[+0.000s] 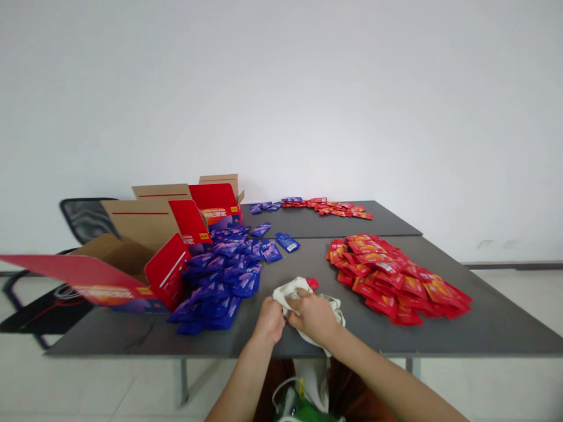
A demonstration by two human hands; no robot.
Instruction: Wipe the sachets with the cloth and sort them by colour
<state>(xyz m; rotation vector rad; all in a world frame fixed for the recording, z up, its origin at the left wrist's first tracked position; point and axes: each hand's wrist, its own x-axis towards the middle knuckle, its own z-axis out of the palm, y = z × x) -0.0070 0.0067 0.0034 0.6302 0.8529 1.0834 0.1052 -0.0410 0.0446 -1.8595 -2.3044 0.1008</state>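
Observation:
Near the table's front edge, my left hand point(270, 320) is closed on the left side of a crumpled white cloth point(288, 289). My right hand point(317, 317) grips the same cloth from the right, its fingers bent into the folds. A red packet point(312, 283) shows just behind the cloth; how much of it the cloth and hand hide, I cannot tell. To the left of my hands lies a heap of blue-purple packets point(220, 287). A bigger spread of red packets point(391, 275) lies to the right.
Open cardboard boxes point(169, 272) with red flaps stand in a row along the left side. More red packets point(341, 207) and several blue ones point(266, 207) lie on the far table. A mesh-backed chair point(88, 220) is behind the boxes, against a white wall.

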